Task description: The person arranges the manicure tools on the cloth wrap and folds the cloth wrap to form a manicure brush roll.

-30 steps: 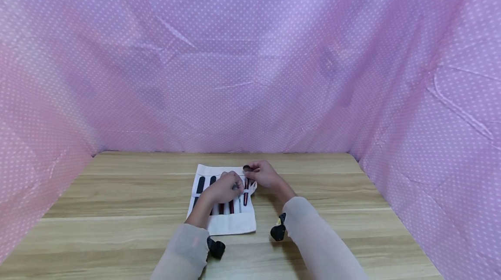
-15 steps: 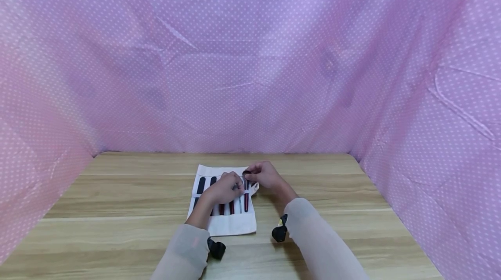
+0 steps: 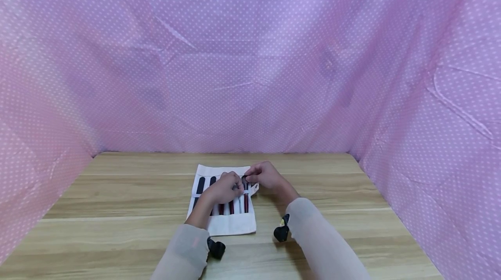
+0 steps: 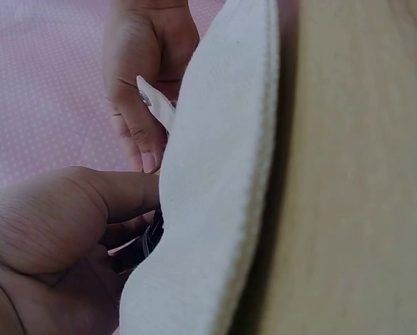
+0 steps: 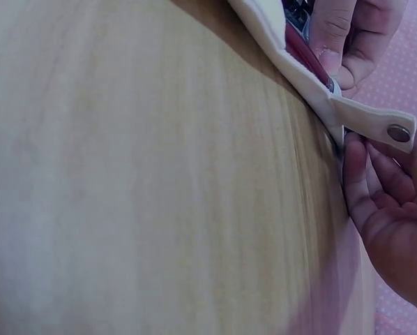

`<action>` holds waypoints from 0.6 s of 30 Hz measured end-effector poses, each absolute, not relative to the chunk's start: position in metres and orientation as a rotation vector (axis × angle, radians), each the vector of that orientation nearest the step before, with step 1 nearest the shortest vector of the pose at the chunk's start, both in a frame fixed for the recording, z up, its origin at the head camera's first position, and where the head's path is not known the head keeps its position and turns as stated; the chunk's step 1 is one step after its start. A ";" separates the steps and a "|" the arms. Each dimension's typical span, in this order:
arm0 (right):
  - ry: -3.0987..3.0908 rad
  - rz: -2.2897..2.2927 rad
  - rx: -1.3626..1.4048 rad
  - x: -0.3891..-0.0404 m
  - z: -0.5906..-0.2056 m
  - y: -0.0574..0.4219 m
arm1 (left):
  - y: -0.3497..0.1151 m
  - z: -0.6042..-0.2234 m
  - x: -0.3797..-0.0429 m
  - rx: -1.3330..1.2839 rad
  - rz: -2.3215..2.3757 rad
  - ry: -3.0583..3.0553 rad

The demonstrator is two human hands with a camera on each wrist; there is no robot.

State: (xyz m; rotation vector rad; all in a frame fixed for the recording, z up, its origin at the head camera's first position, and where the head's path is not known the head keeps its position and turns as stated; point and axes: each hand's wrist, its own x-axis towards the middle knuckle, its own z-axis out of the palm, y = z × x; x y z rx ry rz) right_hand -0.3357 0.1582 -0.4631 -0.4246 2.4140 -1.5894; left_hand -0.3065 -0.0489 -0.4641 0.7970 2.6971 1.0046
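Cloth case [image 3: 232, 227], white and spread out, lies on the wooden bench [image 3: 117, 210] in the head view. Two black sticks [image 3: 201, 183] show on its left part, and dark red handles [image 3: 231, 207] show near the middle. The left hand [image 3: 224, 188] reaches over the case, and its fingers are curled in close to pinch the white band by the red brush [image 3: 246, 204]. That brush lies along the right side of the case. The right hand [image 3: 266, 175] has the dark top of it between thumb and fingers. Behind the bench hangs a pink and purple sheet [image 3: 250, 62] with white dots.

In the left wrist view, the edge of the case stands up big and hides the left fingertips. The right hand is just past it, by a small white tab.

In the right wrist view, the red handle lies against the case. The left thumb is bent down next to it. The tab [image 5: 365, 121], with a round metal snap [image 5: 399, 132], sticks out over the right hand, whose fingers are bent.
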 end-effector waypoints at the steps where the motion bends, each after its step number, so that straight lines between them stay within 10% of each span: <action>1: 2.414 -1.576 -0.428 -0.335 -0.462 0.158 | -0.049 -0.464 -0.307 0.798 1.006 2.696; 18: 2.402 -1.513 -0.419 -0.337 -0.463 0.159 | -0.049 -0.464 -0.308 0.783 1.031 2.697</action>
